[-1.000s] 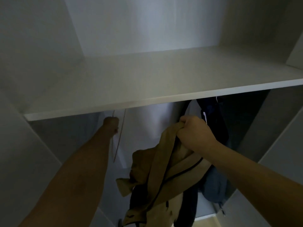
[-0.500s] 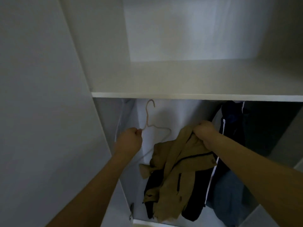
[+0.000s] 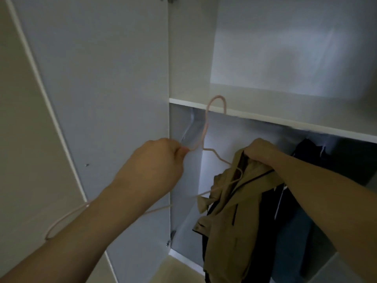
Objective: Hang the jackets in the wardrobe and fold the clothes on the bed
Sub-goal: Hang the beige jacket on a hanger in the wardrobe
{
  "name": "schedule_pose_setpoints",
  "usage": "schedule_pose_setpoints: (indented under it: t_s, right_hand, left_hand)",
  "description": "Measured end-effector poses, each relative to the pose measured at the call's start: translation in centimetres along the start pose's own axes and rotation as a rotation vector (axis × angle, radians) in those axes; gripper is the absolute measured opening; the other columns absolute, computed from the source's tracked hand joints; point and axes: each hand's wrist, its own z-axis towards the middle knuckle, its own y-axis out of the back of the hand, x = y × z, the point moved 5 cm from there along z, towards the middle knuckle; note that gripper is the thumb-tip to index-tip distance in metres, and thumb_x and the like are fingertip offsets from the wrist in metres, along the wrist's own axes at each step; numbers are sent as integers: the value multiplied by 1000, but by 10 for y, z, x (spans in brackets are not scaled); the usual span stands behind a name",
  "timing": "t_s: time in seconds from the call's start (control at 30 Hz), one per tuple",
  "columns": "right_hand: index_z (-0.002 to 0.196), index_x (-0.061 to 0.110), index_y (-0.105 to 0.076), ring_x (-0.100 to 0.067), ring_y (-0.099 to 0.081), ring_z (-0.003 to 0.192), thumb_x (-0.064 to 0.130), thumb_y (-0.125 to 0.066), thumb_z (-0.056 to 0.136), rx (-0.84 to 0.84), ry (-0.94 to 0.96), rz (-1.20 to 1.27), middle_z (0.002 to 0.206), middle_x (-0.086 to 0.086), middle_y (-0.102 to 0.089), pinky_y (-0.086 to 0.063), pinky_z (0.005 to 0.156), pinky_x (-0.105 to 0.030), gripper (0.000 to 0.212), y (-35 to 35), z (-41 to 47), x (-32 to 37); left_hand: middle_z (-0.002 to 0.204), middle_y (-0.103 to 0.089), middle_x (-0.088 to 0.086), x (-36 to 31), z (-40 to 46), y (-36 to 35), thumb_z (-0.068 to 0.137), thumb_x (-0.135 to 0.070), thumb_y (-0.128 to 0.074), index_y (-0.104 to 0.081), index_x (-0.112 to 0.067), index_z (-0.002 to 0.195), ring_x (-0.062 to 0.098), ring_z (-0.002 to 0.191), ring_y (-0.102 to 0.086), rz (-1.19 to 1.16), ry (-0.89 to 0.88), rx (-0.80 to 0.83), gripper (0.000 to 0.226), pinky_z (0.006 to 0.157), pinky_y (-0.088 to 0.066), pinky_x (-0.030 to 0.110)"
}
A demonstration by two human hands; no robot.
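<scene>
Inside the open wardrobe [image 3: 191, 58], at about twelve o'clock from where I look down, both of my hands are raised in front of the hanging space under the white shelf [image 3: 285, 122]. My left hand [image 3: 157, 160] has its grip closed in a pinch on the pale pink wire hanger [image 3: 206, 127], thumb and fingers meeting on the shoulder of the wire just below the neck; the hook stands up past the shelf's front edge, toward one o'clock of that hand. The far shoulder of the hanger slopes down to four o'clock and runs into the collar opening of the tan jacket [image 3: 230, 217], while the bottom wire trails back toward eight o'clock and loops behind my left forearm.

My right hand [image 3: 263, 152] has its grip curled tight on the jacket's collar, bunching the cloth so the rest of it hangs crumpled below, dark lining showing at its inner edge. The jacket is in the air in front of the lower compartment, near its left side, touching the hanger and nothing else that I can make out.

At three o'clock of the jacket, dark garments [image 3: 302, 201] hang inside the wardrobe. The open door [image 3: 102, 78] fills the view at nine o'clock.
</scene>
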Motion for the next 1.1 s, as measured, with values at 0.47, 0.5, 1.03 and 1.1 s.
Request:
schedule_pose_setpoints:
  t_s: [0.47, 0.5, 1.03, 1.1]
  right_hand:
    - [91, 5, -67, -30, -62, 79, 8, -59, 83, 46, 192, 348, 89, -16, -64, -55, 73, -36, 12, 50, -131, 100]
    - [92, 8, -68, -29, -63, 85, 11, -60, 84, 27, 250, 307, 93, -14, -65, -56, 79, -37, 12, 55, -136, 99]
    - [85, 21, -53, -15, -55, 76, 31, -58, 86, -137, 571, 285, 83, -1, -58, -40, 65, -32, 11, 73, -143, 86]
    - [91, 27, -53, -13, -57, 80, 36, -58, 86, -144, 540, 364, 89, 1, -59, -41, 63, -31, 11, 78, -140, 75]
  left_hand:
    - [47, -38, -12, 46, -1, -53, 102, -27, -48, -51, -8, 65, 0, 40, -33, -791, 55, 19, 42, 43, -26, 14]
    - [44, -36, -14, 44, 1, -49, 102, -27, -50, -51, -9, 64, 0, 40, -31, -829, 17, 20, 42, 43, -25, 14]
    - [125, -44, 6, 21, -43, -60, 82, -51, -66, -46, -20, 131, 18, 115, -40, -297, -157, -735, 61, 96, -29, 30]
    - [130, -40, 1, 38, -63, -108, 74, -58, -71, -38, -18, 137, 17, 120, -40, -439, 114, -502, 81, 101, -35, 33]
